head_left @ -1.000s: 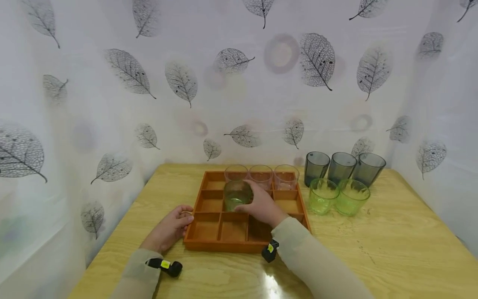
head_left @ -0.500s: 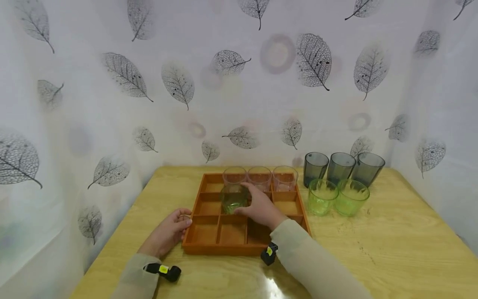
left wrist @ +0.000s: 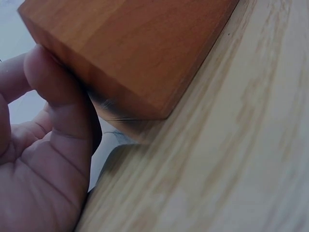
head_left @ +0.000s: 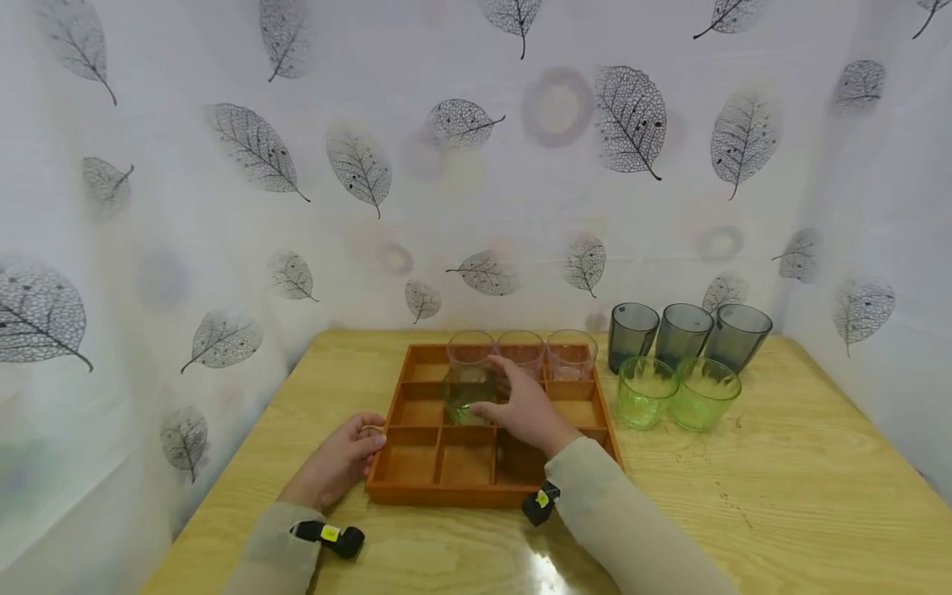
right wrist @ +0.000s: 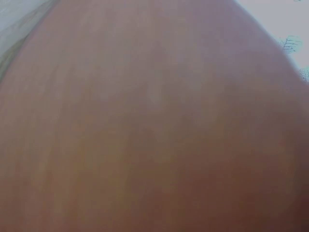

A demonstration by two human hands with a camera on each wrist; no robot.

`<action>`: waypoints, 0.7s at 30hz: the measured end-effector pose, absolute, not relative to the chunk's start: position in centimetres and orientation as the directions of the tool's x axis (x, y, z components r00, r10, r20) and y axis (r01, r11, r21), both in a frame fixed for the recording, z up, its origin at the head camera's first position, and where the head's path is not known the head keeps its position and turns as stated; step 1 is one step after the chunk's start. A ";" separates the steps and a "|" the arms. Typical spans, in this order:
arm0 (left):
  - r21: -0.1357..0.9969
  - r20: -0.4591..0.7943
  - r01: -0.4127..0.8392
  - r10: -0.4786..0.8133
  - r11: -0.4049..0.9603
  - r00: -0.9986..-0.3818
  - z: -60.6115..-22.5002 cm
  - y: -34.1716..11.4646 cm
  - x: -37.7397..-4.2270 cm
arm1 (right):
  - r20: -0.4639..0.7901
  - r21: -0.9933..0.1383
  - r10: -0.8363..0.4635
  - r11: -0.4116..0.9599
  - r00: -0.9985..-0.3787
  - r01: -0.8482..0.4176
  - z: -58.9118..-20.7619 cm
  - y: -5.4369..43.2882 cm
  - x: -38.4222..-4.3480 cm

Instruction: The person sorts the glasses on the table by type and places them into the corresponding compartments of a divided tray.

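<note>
Glass (head_left: 463, 397) in right fingers (head_left: 509, 369), head view only; left fingers (head_left: 366, 421) loose against tray (head_left: 431, 496).

In the left wrist view, the left hand (left wrist: 53, 164), positioned at the left with digits bent, held the edge of the brown wooden tray (left wrist: 130, 53), one fingertip (left wrist: 39, 65) touching its side near a corner, while the light, streak-grained tabletop (left wrist: 217, 150) extended along the right and a pale backdrop (left wrist: 12, 38) occupied the upper left.

Orange-brown tray (head_left: 446, 495), leaf-patterned white backdrop (head_left: 476, 202)
</note>
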State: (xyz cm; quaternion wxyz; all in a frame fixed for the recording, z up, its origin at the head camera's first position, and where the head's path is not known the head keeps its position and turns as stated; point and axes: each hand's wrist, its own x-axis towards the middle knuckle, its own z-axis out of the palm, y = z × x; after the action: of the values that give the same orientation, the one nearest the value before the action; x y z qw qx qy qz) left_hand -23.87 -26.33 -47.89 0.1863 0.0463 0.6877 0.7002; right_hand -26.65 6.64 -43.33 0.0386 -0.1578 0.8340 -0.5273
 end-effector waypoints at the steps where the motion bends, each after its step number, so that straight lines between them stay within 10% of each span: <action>1: 0.979 -0.195 -0.201 0.322 0.014 -0.926 -47.9 -26.3 -23.9 | 0.101 -0.893 -0.303 0.392 -0.948 -0.221 -43.3 6.7 -26.6; 21: 0.983 -0.175 -0.182 0.339 0.011 -0.924 -47.8 -26.4 -23.9 | 0.167 -0.911 -0.292 0.319 -0.942 -0.260 -41.3 7.6 -26.9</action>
State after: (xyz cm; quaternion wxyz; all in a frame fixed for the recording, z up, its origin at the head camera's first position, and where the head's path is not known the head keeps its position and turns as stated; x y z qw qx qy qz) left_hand -23.86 -26.42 -47.78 0.1857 0.0571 0.6862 0.7010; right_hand -26.87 7.56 -41.31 0.0144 -0.1702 0.8119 -0.5583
